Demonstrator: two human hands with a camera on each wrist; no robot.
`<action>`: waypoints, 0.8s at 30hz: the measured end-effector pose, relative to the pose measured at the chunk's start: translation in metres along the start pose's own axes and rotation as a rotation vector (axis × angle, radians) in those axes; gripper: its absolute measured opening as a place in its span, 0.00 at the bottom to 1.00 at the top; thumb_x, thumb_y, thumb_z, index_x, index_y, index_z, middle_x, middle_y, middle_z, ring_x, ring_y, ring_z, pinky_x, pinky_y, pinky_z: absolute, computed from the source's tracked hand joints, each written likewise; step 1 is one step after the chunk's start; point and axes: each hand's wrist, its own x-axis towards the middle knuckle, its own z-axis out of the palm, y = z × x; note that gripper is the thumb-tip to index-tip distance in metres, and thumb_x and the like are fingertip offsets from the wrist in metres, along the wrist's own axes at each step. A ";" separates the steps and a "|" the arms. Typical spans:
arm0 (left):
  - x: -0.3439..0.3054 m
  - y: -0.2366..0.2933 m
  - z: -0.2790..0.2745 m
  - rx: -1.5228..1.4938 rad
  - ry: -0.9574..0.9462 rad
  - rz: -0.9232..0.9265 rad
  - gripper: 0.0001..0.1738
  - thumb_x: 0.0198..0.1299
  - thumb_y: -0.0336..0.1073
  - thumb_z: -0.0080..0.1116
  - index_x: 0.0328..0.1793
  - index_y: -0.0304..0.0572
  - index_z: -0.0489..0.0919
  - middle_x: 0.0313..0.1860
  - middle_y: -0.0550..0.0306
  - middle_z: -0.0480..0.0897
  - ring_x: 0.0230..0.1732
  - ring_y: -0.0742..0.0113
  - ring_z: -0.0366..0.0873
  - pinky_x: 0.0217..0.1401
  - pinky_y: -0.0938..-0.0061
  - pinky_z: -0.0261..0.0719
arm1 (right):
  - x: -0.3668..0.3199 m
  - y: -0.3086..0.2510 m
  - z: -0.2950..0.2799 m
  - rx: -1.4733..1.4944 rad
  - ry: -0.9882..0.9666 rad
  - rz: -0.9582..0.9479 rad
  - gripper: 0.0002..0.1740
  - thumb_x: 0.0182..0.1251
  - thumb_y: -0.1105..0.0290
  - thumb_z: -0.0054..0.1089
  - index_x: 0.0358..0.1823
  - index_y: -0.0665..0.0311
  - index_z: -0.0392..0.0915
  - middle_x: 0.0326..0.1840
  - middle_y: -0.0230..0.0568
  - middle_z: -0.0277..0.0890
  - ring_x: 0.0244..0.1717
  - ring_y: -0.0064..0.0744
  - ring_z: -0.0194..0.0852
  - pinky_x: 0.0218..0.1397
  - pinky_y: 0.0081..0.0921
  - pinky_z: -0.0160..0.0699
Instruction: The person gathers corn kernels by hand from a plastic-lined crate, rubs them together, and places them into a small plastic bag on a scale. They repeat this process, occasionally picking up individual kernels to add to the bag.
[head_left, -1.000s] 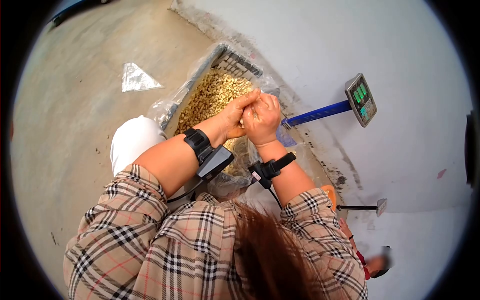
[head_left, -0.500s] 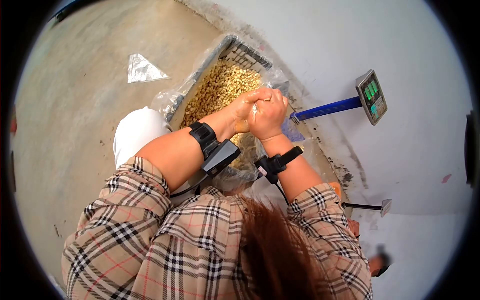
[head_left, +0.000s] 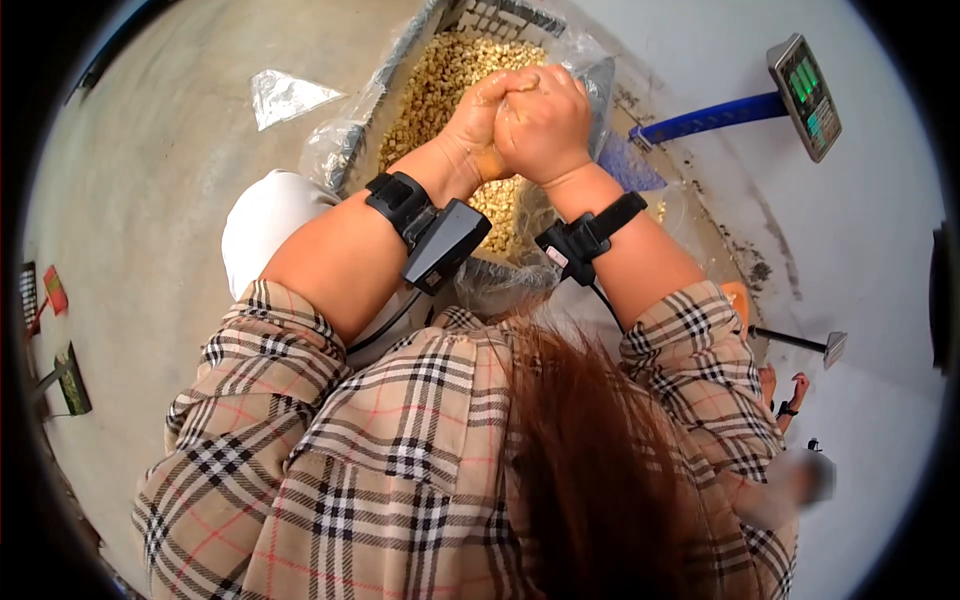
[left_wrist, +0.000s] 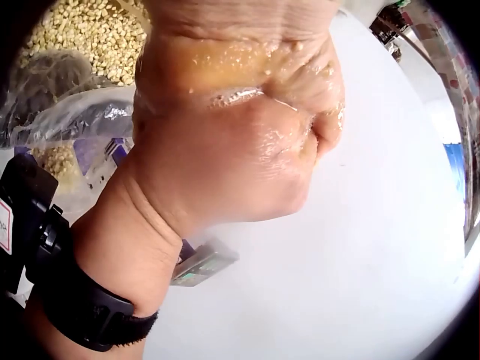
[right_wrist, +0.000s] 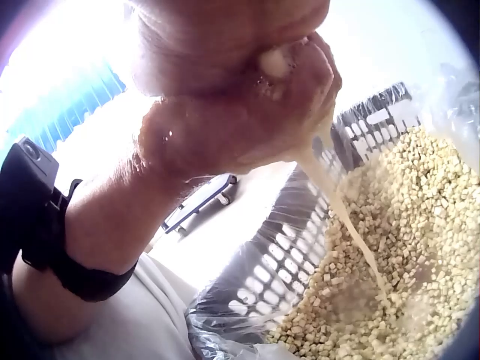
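Observation:
Both wet hands are clasped tightly together over a plastic-lined crate. The left hand wraps round from one side with its thumb over the top. Curled into a fist, the right hand presses against it. In the right wrist view a pale lump shows between the hands; most of what they hold is hidden. A thin cloudy stream of liquid runs down from them onto small pale-yellow diced pieces in the crate. Tiny wet bits cling to the skin in the left wrist view.
A scale display on a blue post stands beside the crate near the white wall. A plastic sheet lies on the floor to the left. Another person's hand appears at the right, below a second scale display.
The hands have closed more tightly together; a gap between them one second ago is gone. The head view has shifted, so crate, hands and scale all sit higher in it.

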 end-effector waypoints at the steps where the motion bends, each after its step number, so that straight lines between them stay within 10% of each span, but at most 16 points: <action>1: 0.001 0.001 -0.003 0.010 -0.005 -0.023 0.17 0.46 0.45 0.59 0.38 0.42 0.76 0.37 0.54 0.79 0.38 0.59 0.77 0.45 0.63 0.77 | -0.001 -0.001 0.002 0.006 0.008 0.003 0.04 0.40 0.68 0.55 0.13 0.57 0.75 0.25 0.30 0.74 0.33 0.35 0.70 0.35 0.33 0.67; 16: 0.001 -0.011 -0.004 0.069 0.133 0.061 0.13 0.54 0.47 0.56 0.37 0.48 0.77 0.36 0.59 0.79 0.38 0.63 0.77 0.43 0.66 0.77 | -0.021 0.005 0.010 0.103 -0.021 0.085 0.06 0.43 0.66 0.53 0.14 0.57 0.74 0.24 0.32 0.72 0.30 0.38 0.69 0.33 0.36 0.67; 24: -0.002 -0.007 -0.007 -0.176 0.160 -0.027 0.31 0.60 0.65 0.37 0.53 0.51 0.73 0.50 0.55 0.77 0.54 0.57 0.73 0.58 0.58 0.69 | 0.002 -0.005 -0.014 0.249 -0.158 0.099 0.17 0.47 0.63 0.57 0.41 0.58 0.75 0.38 0.39 0.76 0.43 0.43 0.73 0.50 0.35 0.64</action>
